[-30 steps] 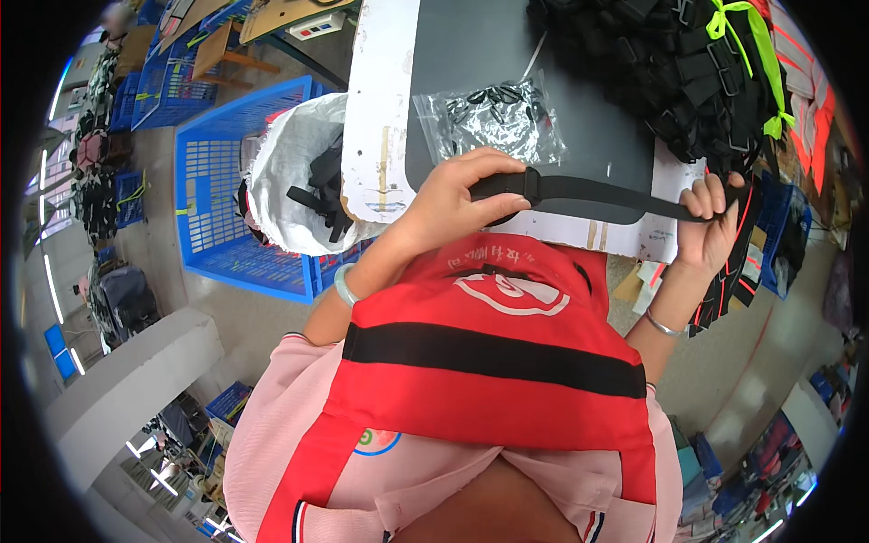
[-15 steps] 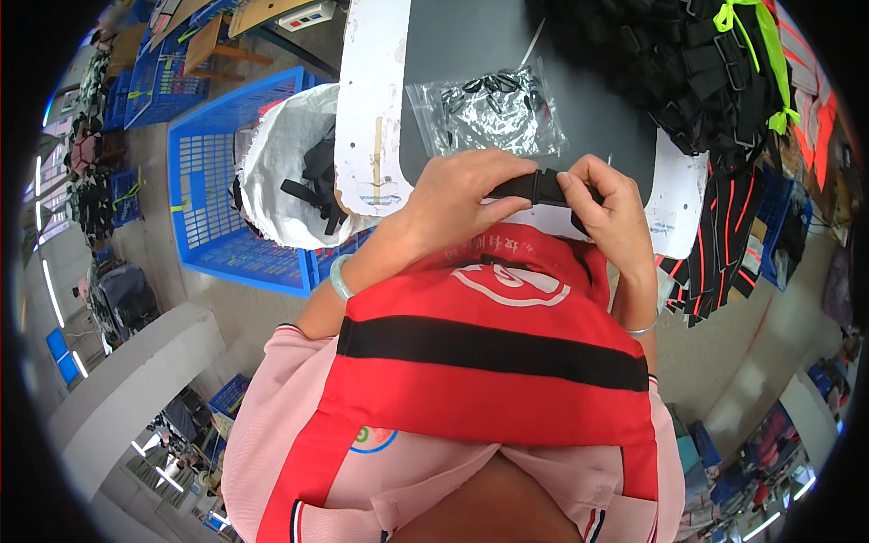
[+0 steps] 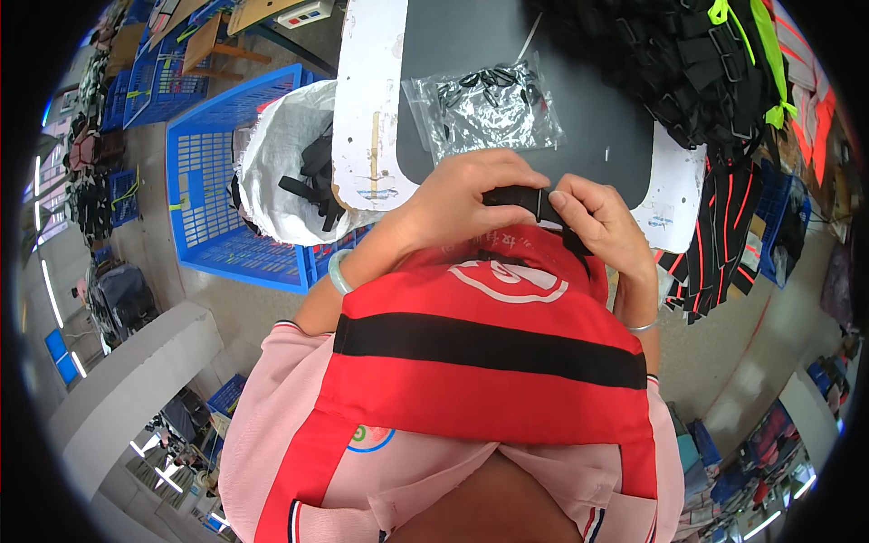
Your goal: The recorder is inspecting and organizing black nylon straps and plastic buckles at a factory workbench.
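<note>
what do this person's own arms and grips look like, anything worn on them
Short pink sleeves with thin striped trim leave the forearms bare. The left grip and right grip are ungloved. A pale green bangle circles the left wrist; a slim silver-coloured bracelet is on the right. No cables or markings show on either arm.

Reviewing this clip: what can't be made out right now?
All in the head view:
Flat black webbing strap: partly hidden by the bare left hand and bare right hand.
Clear plastic bag: glare obscures how many small black pieces it holds.
Tangled black strap pile: cut off by the upper edge.
</note>
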Tool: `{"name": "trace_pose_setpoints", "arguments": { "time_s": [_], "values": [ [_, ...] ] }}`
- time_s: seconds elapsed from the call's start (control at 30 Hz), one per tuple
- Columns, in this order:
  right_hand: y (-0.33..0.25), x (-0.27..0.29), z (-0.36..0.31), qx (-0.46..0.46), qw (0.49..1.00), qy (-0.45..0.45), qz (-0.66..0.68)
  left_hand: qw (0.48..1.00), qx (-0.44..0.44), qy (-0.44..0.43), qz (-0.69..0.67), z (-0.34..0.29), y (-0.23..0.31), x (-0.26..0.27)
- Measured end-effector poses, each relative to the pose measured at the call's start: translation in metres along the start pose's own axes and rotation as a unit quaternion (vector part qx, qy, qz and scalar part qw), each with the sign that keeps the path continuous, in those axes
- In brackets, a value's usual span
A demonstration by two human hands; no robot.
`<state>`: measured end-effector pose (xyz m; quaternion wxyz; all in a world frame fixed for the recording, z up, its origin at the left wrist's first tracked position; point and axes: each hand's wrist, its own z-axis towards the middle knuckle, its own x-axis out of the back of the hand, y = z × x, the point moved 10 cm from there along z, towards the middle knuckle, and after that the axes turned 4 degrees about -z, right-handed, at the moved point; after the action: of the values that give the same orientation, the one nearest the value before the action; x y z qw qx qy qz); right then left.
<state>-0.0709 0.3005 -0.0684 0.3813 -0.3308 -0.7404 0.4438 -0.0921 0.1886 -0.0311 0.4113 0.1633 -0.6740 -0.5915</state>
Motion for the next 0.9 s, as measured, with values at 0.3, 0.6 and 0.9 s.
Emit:
{"name": "trace_pose_setpoints", "arguments": {
  "time_s": [0.3,0.6,0.9],
  "values": [
    [0.0,-0.002,-0.007,0.024,0.998,0.019,0.057,1.0,-0.027,-0.003,0.001,-0.001,0.01,-0.001],
    [0.004,0.0,-0.004,0.015,0.997,0.05,0.052,0.997,-0.049,0.012,0.05,0.0,0.02,-0.001],
    [-0.012,0.009,0.011,0.099,0.957,0.258,0.088,0.909,0.135,0.148,-0.366,-0.011,-0.042,-0.021]
  ]
}}
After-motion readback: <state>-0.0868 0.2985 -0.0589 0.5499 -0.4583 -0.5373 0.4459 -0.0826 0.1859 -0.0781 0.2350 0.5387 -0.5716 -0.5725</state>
